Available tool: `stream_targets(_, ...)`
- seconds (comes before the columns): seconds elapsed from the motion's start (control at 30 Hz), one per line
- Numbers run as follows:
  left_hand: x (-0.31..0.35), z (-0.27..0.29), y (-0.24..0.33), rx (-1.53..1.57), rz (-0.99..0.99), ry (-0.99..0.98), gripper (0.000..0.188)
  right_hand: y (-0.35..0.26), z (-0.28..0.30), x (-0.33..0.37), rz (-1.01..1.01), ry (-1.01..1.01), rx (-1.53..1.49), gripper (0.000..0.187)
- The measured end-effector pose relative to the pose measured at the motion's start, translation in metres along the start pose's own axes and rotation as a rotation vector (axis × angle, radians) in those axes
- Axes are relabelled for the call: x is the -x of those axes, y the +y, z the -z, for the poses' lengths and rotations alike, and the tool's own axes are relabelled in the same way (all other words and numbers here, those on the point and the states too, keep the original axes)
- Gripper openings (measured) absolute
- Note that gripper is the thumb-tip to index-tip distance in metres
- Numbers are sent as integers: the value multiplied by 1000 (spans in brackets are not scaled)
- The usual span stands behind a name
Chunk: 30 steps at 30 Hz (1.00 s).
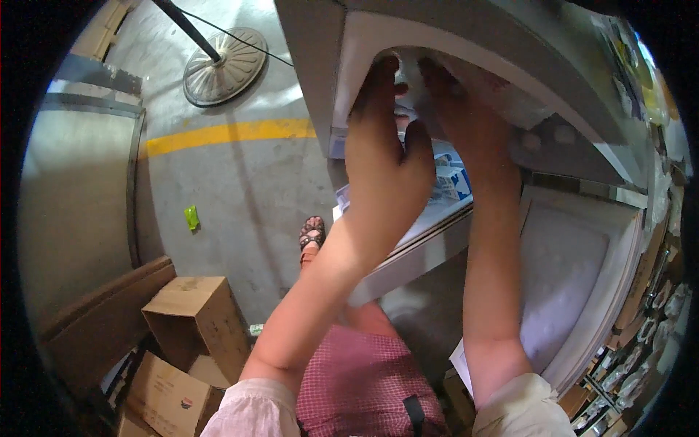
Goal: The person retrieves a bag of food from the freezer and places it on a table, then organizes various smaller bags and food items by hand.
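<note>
Both arms reach up into the shaded opening of a pale grey cabinet-like housing. My left hand is open inside it, thumb apart from the stretched fingers. My right hand is beside it, its fingers dark and partly lost in shadow, so its grip is unclear. Crinkled clear plastic lies against the far side of my right hand. Something pale and shiny shows between the hands, too dim to name. Below them, blue-and-white printed packets rest on a white ledge.
At lower left stand open cardboard boxes beside a brown board. A round stand base with a pole is on the floor beyond a yellow line. A green wrapper lies nearer. Plastic-wrapped goods line the right side.
</note>
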<state>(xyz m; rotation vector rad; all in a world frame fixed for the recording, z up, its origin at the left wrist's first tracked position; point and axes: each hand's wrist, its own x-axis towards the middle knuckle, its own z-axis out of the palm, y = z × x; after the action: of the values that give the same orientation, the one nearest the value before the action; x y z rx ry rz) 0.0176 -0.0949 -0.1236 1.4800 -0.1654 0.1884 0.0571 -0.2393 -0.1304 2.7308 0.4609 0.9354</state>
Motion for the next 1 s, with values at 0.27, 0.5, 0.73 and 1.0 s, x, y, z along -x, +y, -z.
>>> stream_targets(0.27, -10, -15, 31, 163, 139, -120, 34, 3, 24, 23, -313, -71, -248, 50)
stream_targets(0.5, -30, -39, 20, 899, 506, -114, 30, -12, 55, 49, -412, -171, -85, 41)
stream_targets(0.73, -25, -29, 5, 1050, 608, -352, 21, -11, 72, 92, -634, -202, -382, 42)
stream_targets(1.0, 1, 4, 4, 1035, 728, -329, 21, 3, 89, 77, -1638, 578, -1956, 38)
